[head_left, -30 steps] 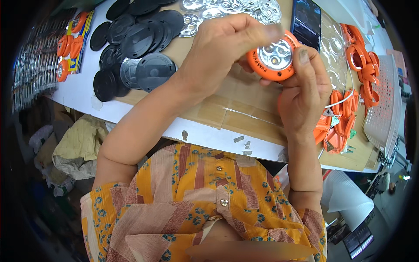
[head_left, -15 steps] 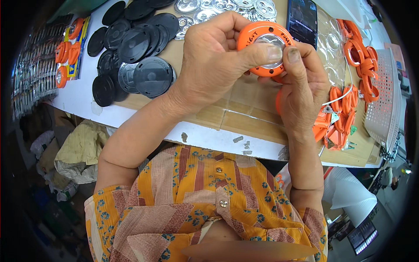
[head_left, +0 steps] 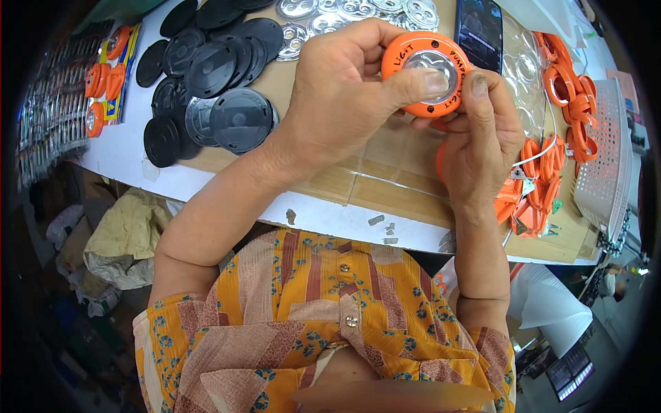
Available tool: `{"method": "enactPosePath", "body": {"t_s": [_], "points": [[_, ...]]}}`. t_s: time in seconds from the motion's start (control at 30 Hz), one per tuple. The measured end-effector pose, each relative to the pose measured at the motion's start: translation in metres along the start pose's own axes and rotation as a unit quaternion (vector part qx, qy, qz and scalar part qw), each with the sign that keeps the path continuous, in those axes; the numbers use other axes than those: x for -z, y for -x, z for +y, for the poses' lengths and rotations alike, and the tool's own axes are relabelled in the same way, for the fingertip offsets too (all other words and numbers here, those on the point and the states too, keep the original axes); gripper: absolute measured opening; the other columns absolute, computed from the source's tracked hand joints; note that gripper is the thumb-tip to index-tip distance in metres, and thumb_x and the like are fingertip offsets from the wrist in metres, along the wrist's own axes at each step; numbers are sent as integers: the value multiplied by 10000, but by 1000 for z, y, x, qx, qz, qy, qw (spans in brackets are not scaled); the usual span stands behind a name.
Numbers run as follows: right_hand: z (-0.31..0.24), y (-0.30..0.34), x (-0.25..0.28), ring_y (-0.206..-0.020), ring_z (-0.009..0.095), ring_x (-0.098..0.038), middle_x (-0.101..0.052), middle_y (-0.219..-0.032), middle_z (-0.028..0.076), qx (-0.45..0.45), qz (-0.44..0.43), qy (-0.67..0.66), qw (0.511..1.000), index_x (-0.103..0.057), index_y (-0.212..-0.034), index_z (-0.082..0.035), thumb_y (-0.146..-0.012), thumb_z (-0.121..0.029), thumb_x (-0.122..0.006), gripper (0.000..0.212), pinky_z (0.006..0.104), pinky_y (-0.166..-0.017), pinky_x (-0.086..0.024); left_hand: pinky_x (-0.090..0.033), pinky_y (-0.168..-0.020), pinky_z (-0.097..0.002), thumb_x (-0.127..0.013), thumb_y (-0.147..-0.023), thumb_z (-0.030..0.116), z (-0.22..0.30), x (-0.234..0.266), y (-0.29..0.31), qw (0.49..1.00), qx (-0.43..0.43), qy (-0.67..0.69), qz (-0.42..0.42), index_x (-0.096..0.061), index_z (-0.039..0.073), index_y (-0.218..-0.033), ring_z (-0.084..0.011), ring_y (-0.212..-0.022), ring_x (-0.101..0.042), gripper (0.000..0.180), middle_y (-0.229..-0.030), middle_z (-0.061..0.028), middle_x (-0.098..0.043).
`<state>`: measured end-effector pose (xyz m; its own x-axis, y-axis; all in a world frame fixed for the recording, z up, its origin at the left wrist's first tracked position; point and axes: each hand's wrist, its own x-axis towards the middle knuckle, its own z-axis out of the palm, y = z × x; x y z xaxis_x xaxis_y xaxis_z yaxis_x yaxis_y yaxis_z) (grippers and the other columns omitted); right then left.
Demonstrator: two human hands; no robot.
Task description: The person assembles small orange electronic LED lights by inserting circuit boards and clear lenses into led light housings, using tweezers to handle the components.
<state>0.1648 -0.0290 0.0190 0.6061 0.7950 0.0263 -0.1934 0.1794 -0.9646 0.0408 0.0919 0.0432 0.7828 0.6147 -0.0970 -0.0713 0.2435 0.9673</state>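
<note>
Between my two hands is a round orange push light (head_left: 446,67) with a clear domed lens over silvery reflectors and dark lettering round its rim. My left hand (head_left: 337,96) is closed on its left side, with the thumb lying across the lens and the fingers partly hidden behind. On the lower right rim, my right hand (head_left: 482,134) pinches with thumb and curled fingers. Its fingertips are mostly out of sight beneath the light. Another orange piece (head_left: 441,162) shows in part beside my right palm; I cannot make out whether the hand holds it.
Black round covers (head_left: 213,70) lie piled at the left, with silvery reflector discs (head_left: 330,23) behind. A phone (head_left: 478,31) and clear lenses (head_left: 520,69) sit at the back right. Orange rings (head_left: 559,82), orange housings (head_left: 533,196) and a white perforated basket (head_left: 606,151) stand at the right.
Both hands have shifted slightly right with the push light. It has turned a little, and more of its lens and rim now show beside my left thumb.
</note>
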Motion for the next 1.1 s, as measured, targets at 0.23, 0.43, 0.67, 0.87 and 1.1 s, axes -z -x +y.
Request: {"method": "enactPosePath", "body": {"t_s": [0.23,0.43,0.67,0.87,1.1], "points": [[-1,1,-4,-710,157,-691,-709,-883,97,13,2,-31,999,-627,-1092,38,-1054,-244,-603,286,269,-626,-554,-629,-635,-259,-761,-864,54,-3,-4,1,998,-33,30,37,-639,-95,-1079,-132,-759,-715,289,-898,-119,-722],[-1,3,-5,-719,150,-694,-721,-905,117,32,1,-3,999,-626,-1104,53,-1045,-200,-618,259,258,-620,-562,-631,-632,-264,-762,-861,79,-8,-3,2,997,-53,29,48,-639,-117,-1091,-137,-776,-718,326,-921,-145,-730],[-1,1,-7,-734,149,-698,-727,-915,126,45,10,-8,999,-623,-1107,62,-1040,-180,-623,251,272,-623,-581,-626,-649,-261,-750,-875,84,-6,-4,0,998,-47,19,46,-651,-111,-1079,-126,-778,-711,300,-925,-136,-731],[-4,3,-7,-731,135,-690,-722,-901,104,2,4,-51,999,-631,-1090,47,-1041,-190,-625,242,271,-629,-581,-600,-655,-246,-736,-888,65,-5,-3,1,998,-18,48,25,-664,-83,-1089,-103,-797,-695,261,-948,-110,-735],[-3,-1,-5,-742,104,-673,-713,-893,68,-23,-1,-62,998,-645,-1077,30,-1041,-239,-631,272,269,-603,-570,-576,-790,-239,-739,-904,55,-3,-4,4,998,-45,-30,27,-672,-72,-1131,-96,-872,-686,268,-996,-99,-737]]}}
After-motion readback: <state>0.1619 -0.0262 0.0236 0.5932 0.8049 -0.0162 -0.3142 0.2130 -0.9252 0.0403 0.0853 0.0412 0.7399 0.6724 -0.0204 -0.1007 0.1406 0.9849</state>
